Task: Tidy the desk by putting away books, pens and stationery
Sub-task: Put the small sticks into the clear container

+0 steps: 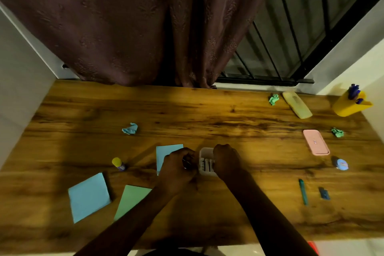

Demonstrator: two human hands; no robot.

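A small white open box (206, 161) with several white pieces inside sits mid-desk. My right hand (226, 161) grips its right side. At the box's left edge, my left hand (178, 167) is closed around something small and dark that I cannot identify. Blue paper squares (167, 151) (88, 197) and a green one (133, 199) lie to the left. A yellow-capped glue stick (118, 164) lies beside them. Crumpled paper balls (130, 128) (273, 99) (337, 132) are scattered about. On the right lie a teal pen (303, 191), a small blue item (324, 193) and a round blue item (341, 164).
A yellow pen holder (351, 105) with blue pens stands at the back right corner. A yellow pencil case (297, 104) and a pink case (315, 141) lie on the right. A brown curtain (124, 27) hangs behind the wooden desk (207, 114); walls flank both sides.
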